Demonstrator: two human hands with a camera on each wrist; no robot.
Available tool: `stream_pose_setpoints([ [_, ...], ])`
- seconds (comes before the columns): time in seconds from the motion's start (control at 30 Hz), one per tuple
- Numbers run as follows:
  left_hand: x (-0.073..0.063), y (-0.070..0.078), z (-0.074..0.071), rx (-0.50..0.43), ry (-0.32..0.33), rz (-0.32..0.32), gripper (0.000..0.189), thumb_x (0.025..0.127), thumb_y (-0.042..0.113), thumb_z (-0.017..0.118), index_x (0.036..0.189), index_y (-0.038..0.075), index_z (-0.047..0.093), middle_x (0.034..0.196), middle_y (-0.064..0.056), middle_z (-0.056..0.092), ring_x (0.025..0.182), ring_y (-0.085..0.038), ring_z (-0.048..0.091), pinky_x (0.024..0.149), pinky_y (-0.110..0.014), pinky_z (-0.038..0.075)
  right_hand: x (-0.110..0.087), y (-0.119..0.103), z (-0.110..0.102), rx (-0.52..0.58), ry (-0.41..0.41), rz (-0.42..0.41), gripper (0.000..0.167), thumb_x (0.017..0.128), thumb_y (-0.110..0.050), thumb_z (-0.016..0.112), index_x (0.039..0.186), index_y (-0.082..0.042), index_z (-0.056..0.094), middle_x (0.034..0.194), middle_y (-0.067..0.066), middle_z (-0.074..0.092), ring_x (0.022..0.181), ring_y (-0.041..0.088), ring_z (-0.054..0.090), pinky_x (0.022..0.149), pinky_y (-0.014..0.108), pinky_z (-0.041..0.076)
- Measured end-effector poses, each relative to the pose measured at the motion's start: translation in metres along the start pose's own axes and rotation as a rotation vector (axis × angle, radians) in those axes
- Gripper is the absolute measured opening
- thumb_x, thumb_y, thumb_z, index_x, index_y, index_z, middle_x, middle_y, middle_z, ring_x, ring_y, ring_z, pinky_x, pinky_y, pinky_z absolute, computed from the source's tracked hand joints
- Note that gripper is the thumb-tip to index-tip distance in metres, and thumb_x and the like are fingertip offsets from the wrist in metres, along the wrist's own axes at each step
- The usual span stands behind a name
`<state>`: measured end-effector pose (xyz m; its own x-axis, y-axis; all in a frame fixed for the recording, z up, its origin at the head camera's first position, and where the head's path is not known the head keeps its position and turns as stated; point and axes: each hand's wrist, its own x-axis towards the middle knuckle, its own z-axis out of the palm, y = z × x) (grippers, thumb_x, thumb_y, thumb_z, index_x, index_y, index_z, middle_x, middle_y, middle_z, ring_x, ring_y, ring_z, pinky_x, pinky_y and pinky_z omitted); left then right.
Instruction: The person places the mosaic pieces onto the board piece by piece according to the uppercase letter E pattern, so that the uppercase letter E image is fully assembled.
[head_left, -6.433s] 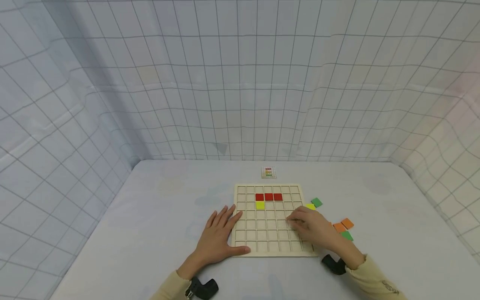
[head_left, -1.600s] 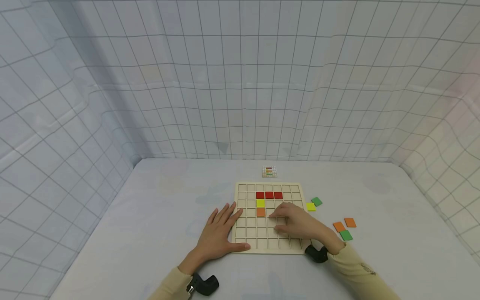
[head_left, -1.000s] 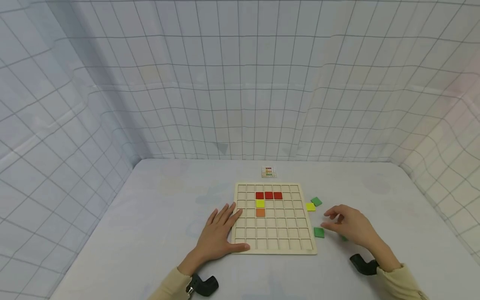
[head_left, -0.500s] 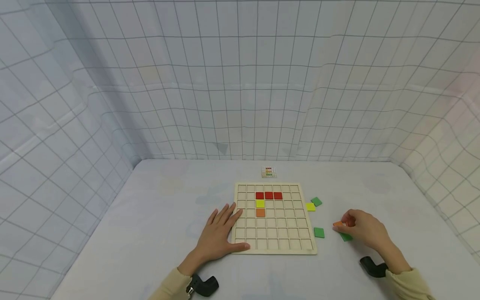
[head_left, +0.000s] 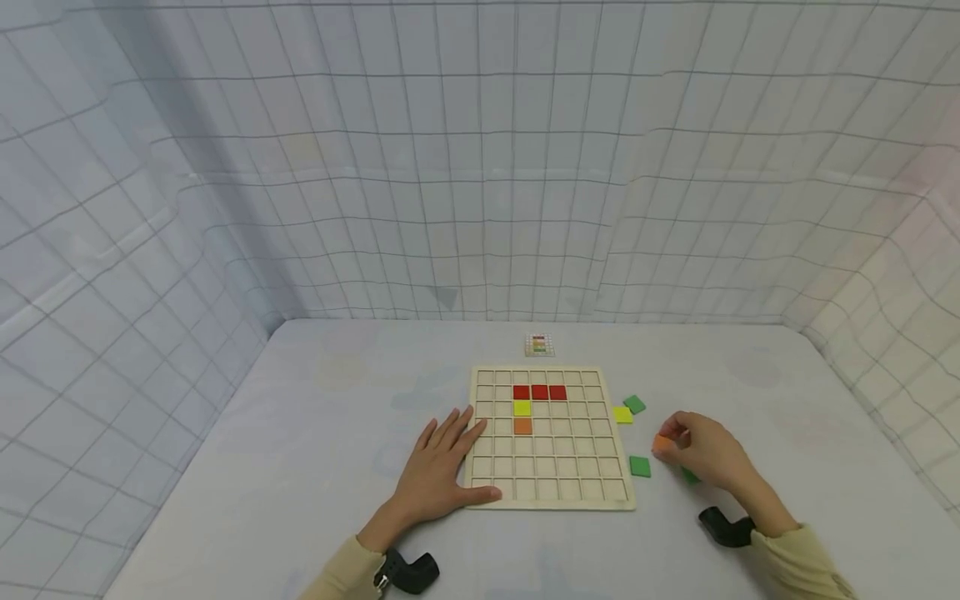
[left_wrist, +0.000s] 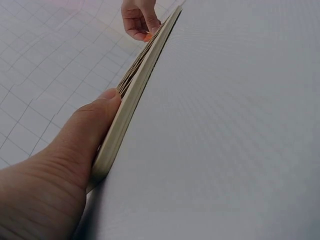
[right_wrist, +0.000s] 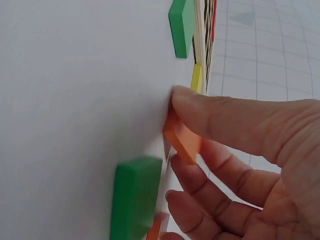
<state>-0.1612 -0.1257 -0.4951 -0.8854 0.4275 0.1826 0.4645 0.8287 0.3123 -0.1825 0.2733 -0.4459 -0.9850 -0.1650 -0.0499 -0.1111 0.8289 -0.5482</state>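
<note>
- The right hand [head_left: 701, 450] pinches an orange square tile [right_wrist: 185, 142] between thumb and fingertips, to the right of the board.
- The left hand [head_left: 438, 471] lies with fingers spread wide, fingertips and thumb on the left side of the wooden grid board [head_left: 558, 489].
- To the right of the left hand's fingers, the board's cells hold three red tiles [head_left: 539, 392] in a row, a yellow tile [head_left: 522, 408] and an orange tile [head_left: 522, 426] below the leftmost red.
- Left of the right hand, near the board, lies a green tile [head_left: 640, 467].
- Ahead and left of that hand, a loose yellow tile [head_left: 622, 415] sits just beside a second green tile [head_left: 634, 404].
- A third green tile [right_wrist: 135, 200] lies partly hidden beneath the right hand.
- Beyond both hands rests a small pattern card [head_left: 539, 344].
</note>
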Motion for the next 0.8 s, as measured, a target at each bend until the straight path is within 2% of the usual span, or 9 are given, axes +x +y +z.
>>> stream_pose_setpoints([
  [0.13,0.001,0.001,0.000,-0.005,-0.004,0.005,0.102,0.074,0.081,0.050,0.151,0.018,0.029,0.157,-0.004,0.017,0.143,-0.022,0.010,0.112,-0.046,0.004,0.001,-0.006,0.005,-0.019,0.037,-0.013,0.022,0.078,-0.016,0.078,0.090,-0.010,0.061,0.080,0.001,0.059,0.068,0.017,0.050,0.054,0.031,0.042],
  [0.33,0.000,0.002,-0.001,0.001,0.000,0.007,0.102,0.074,0.080,0.051,0.151,0.018,0.029,0.157,-0.004,0.018,0.143,-0.022,0.010,0.112,-0.046,0.005,0.001,-0.013,0.009,-0.032,0.113,-0.081,0.018,0.078,-0.010,0.078,0.084,-0.011,0.061,0.075,-0.002,0.059,0.066,0.015,0.051,0.055,0.029,0.042],
  [0.53,-0.001,0.001,-0.001,0.007,0.000,0.002,0.102,0.073,0.081,0.051,0.151,0.019,0.029,0.157,-0.004,0.018,0.143,-0.022,0.010,0.112,-0.046,0.006,0.009,-0.025,0.013,0.035,0.185,-0.168,0.013,0.079,-0.006,0.077,0.082,-0.010,0.065,0.074,-0.004,0.058,0.063,0.012,0.051,0.054,0.026,0.042],
  [0.63,-0.001,0.001,-0.001,0.003,0.006,0.005,0.101,0.074,0.080,0.051,0.151,0.018,0.029,0.156,-0.005,0.018,0.143,-0.022,0.010,0.112,-0.047,0.006,0.015,-0.034,0.019,0.103,0.177,-0.201,0.013,0.078,-0.004,0.076,0.083,-0.009,0.066,0.074,-0.004,0.057,0.063,0.012,0.051,0.054,0.025,0.043],
  [0.8,-0.001,0.001,-0.001,0.003,0.008,0.010,0.101,0.074,0.080,0.051,0.151,0.018,0.030,0.156,-0.005,0.018,0.143,-0.022,0.010,0.112,-0.047,0.006,0.028,-0.049,0.034,0.209,0.100,-0.229,0.012,0.079,-0.007,0.077,0.084,-0.009,0.066,0.071,-0.004,0.056,0.062,0.012,0.052,0.053,0.024,0.044],
])
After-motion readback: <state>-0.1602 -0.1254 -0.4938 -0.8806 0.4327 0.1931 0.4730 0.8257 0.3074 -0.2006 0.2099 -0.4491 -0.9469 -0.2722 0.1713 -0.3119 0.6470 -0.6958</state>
